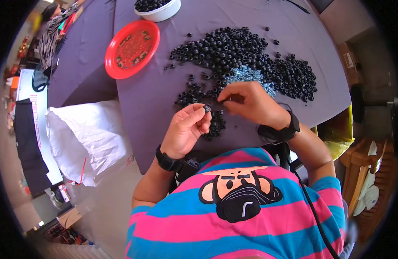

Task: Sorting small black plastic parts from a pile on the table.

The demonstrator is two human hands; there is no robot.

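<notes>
My left hand (187, 128) pinches a small black round cap (206, 108) between thumb and fingertips. Close by on the right, my right hand (249, 103) has its fingers drawn together; a dark bit shows at the tips, too small to name. A large heap of similar black round pieces (227, 47) lies on the table beyond both hands. Small clear pieces (244, 74) form a pile just past my right fingers. Under and between the hands is a smaller cluster of black pieces (216, 125).
The table has a grey cloth (156, 95). A red plate (110, 56) with small pieces in it and a white tub (166, 12) of black pieces stand at the far left. White sacking (89, 134) hangs left, a yellow bag (343, 134) right. Another person (50, 39) is at far left.
</notes>
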